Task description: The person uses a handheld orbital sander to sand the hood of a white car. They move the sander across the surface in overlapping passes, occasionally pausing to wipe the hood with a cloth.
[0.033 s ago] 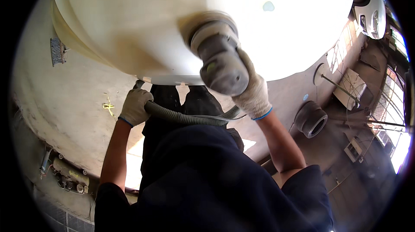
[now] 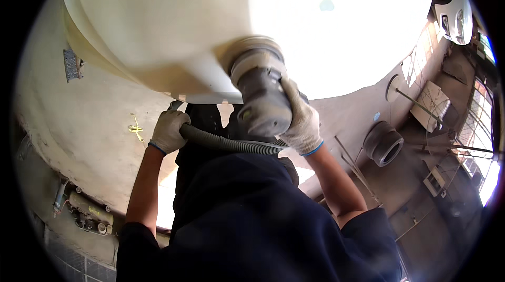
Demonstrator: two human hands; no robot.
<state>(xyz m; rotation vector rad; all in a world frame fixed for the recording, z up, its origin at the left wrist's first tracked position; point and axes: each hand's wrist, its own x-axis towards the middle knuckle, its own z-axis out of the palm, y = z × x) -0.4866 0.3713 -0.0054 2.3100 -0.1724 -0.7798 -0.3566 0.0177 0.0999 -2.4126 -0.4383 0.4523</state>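
A grey and black power sander (image 2: 263, 98) rests with its round pad against a large curved white panel (image 2: 152, 14), which looks like car bodywork. Wrapped round the sander's body is my right hand (image 2: 301, 124), in a white knit glove with a blue cuff. My left hand (image 2: 169, 130), gloved alike, grips a ribbed grey hose (image 2: 218, 141) near the panel's near edge. The hose curves across in front of my legs toward the sander, and its far end is hidden behind my right hand. A pale green spot (image 2: 326, 4) shows on the panel's bright right side.
To the right are a tyre (image 2: 383, 144), a stand with a round base (image 2: 393, 88), a pale ribbed box (image 2: 430, 106) and a white car (image 2: 456, 14). An air compressor (image 2: 90, 212) is at the lower left. A yellow tie (image 2: 136, 128) lies on the floor.
The sander and my right hand have come nearer to me and slightly left along the panel. My left hand has shifted slightly right, still on the hose.
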